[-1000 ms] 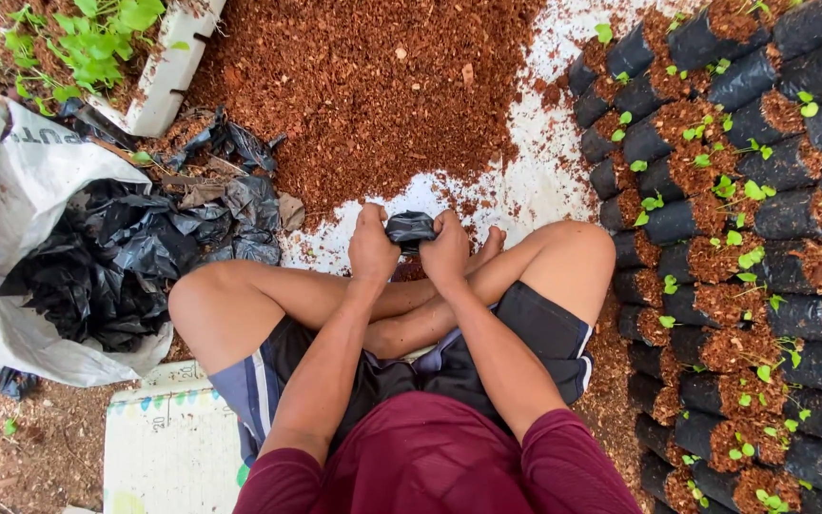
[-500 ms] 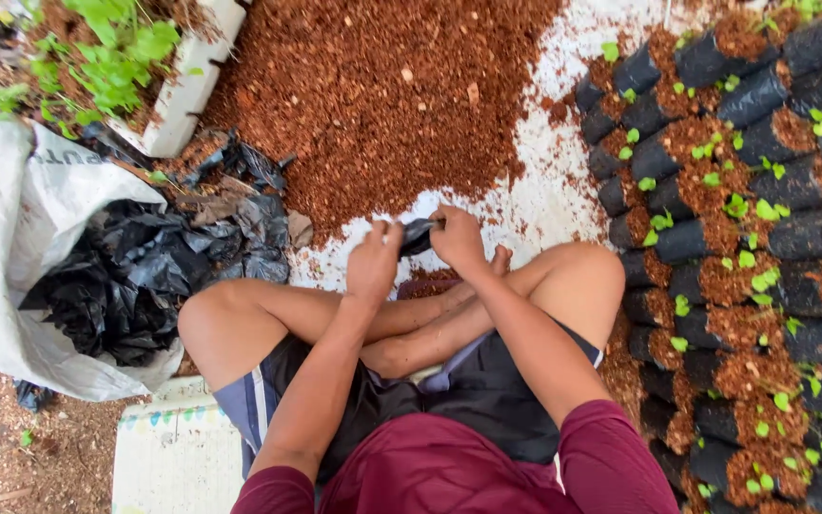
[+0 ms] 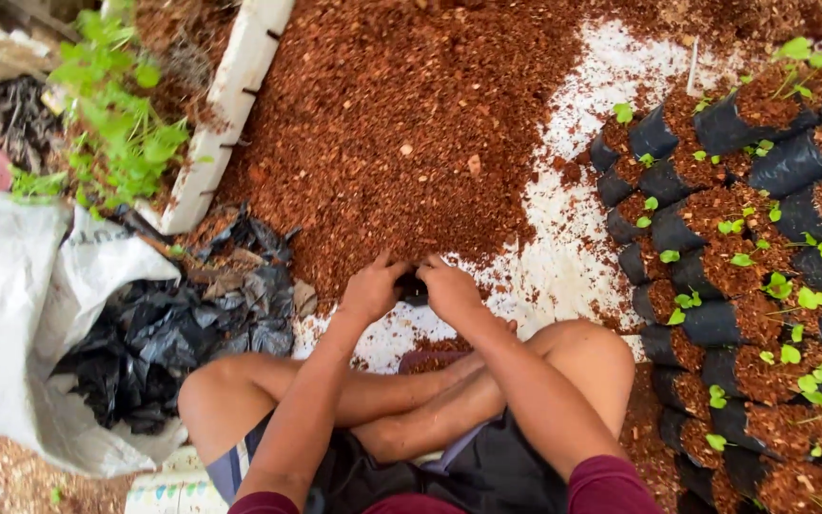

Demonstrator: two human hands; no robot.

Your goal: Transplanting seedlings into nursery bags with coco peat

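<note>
Sitting cross-legged on the ground, the person works with both hands together at the near edge of a big heap of reddish-brown coir-like growing medium [image 3: 401, 124]. The left hand [image 3: 370, 288] and the right hand [image 3: 449, 286] are closed from either side on a small black plastic nursery bag [image 3: 412, 286], which shows only as a dark sliver between the thumbs, right where the heap thins out onto the white sheet [image 3: 573, 238] spread on the ground. To the right, well apart from the hands, stand rows of filled black bags with green seedlings [image 3: 744, 276], tilted and packed against one another. To the left lies a white sack [image 3: 11, 314] with a crumpled pile of empty black bags [image 3: 154, 343] spilling from it, and beyond that a white foam tray [image 3: 225, 105] leans beside leafy green plants [image 3: 116, 133]. Doing this well, I judge, means keeping the bag's mouth spread wide with the thumbs and its opening pressed low against the foot of the heap, so loose medium slides in rather than spilling over the rim; the thin plastic will likely fold shut if either hand loosens. How full the bag is cannot be told.
</note>
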